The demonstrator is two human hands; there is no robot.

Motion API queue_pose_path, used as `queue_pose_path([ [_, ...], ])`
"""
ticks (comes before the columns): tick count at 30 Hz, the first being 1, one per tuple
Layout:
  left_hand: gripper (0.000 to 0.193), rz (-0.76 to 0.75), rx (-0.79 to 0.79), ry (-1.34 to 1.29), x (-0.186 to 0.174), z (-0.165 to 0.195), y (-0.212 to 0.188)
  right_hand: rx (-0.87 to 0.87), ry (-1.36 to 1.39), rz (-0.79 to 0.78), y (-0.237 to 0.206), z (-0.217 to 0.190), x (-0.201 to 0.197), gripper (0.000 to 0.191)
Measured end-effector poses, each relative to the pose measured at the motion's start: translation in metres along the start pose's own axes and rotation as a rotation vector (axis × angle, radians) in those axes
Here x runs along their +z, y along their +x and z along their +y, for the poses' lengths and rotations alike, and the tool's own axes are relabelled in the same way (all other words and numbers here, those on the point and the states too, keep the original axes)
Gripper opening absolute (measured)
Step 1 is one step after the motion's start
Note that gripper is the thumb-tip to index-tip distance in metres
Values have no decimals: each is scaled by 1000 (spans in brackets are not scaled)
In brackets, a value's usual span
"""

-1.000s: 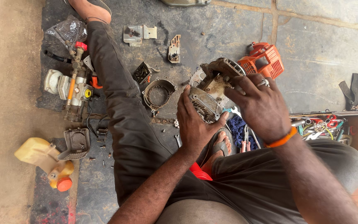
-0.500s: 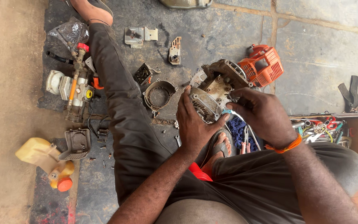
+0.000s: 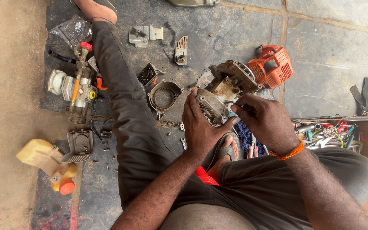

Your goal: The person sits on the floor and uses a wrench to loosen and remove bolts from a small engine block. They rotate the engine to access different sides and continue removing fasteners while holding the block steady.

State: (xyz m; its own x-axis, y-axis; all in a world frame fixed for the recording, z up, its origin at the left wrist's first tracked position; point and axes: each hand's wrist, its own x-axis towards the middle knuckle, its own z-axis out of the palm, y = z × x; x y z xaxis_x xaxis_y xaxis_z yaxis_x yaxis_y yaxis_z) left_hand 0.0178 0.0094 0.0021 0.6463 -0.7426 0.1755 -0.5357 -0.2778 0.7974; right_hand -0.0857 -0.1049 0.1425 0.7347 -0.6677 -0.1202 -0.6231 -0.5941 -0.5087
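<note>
Head view: toolbox full of tools

Yellow fuel tank, orange cover, open toolbox.

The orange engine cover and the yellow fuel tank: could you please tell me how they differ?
The orange engine cover is slatted and lies beside the engine block that both hands work on; the yellow fuel tank is smooth, capped in orange, and lies apart by the person's left leg. Both rest on the floor, untouched.
</note>
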Motion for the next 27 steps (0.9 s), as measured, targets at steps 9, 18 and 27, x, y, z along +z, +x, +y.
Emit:
queue_pose_path([
  [9, 129, 6, 11, 18, 3, -5, -1, -55, -164, -15, 0, -2, 7, 23],
  [18, 128, 17, 4, -11, 5, -5, 0, -310, -505, -23, -3, 2, -14, 35],
  [27, 125, 71, 11, -94, 7, -1, 2, -410, -549, 195, 13, 24, -1, 32],
])
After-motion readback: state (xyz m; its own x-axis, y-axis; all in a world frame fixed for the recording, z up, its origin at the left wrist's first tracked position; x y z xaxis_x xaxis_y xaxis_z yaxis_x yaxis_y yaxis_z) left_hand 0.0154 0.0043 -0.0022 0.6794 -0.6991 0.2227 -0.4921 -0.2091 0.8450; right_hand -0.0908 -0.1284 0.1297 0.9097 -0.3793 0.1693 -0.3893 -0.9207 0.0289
